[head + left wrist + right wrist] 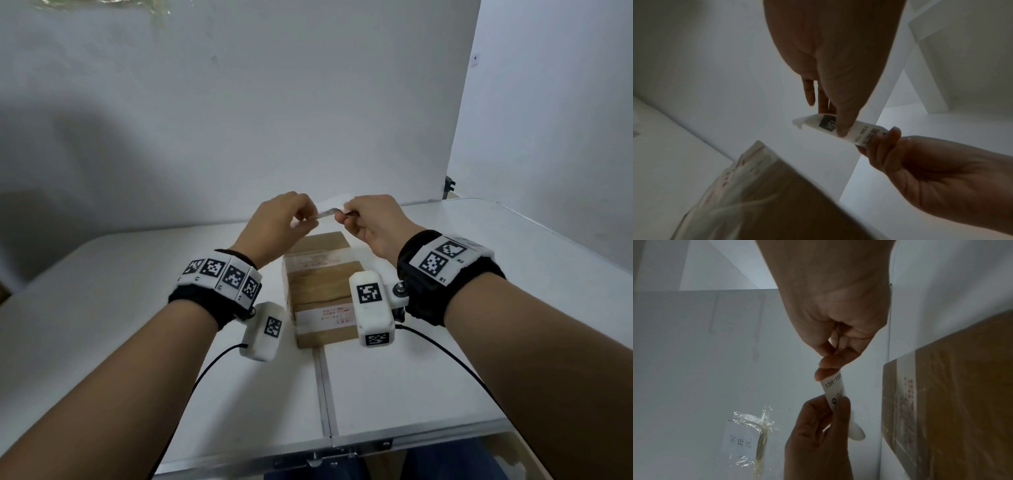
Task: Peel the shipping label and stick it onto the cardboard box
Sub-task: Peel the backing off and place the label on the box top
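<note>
A white shipping label (329, 213) with black print is held in the air between both hands, above the far end of the cardboard box (322, 291). My left hand (301, 216) pinches its left part, my right hand (346, 214) pinches its right end. In the left wrist view the label (859, 129) curves between the left thumb and the right fingertips, one corner curling free. The right wrist view shows the label (833, 389) with printed characters between the two pinches. The brown box (766, 203) stands on the table, wrapped with tape bands, below and nearer than the hands.
The white folding table (445, 377) has a seam running down its middle under the box. A white board (239, 120) stands behind it. A paper note under clear tape (748, 439) is stuck on that board. Cables trail from both wrist cameras.
</note>
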